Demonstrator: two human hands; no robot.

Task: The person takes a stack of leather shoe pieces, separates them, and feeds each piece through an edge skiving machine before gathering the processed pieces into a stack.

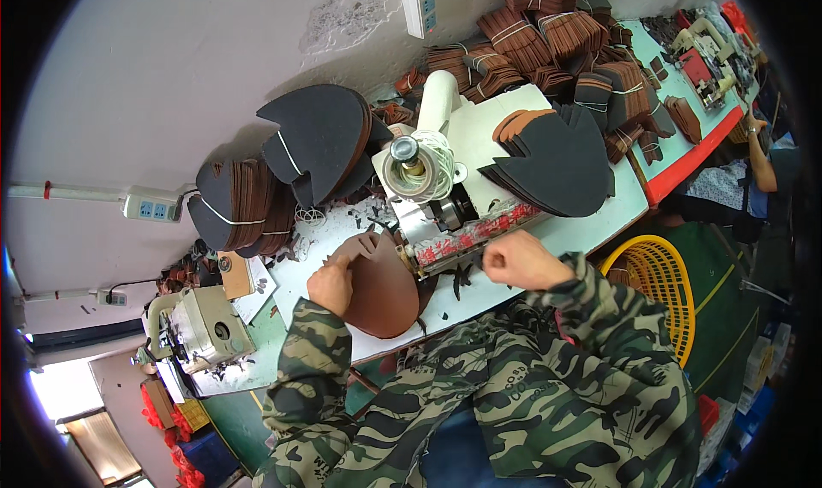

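Observation:
My left hand (331,284) is closed on the left edge of a brown leather piece (381,295), rounded at the near end and notched at the far end. The piece lies against the left end of a white bench machine (441,128), which has a round knob and a coil of white cord on top. In front of the machine's red-marked front bar (475,231), my right hand (518,262) is curled into a fist; its fingers hide whatever may be inside. A stack of black-faced leather pieces (561,163) rests on the machine's right side.
Tied bundles of leather pieces (321,141) stand behind on the left, with more bundles (514,38) heaped at the back. Dark scraps (462,281) litter the white table (625,205). A yellow basket (676,274) stands right; another machine (205,330) is left. Far right, a person's arm (760,158) shows.

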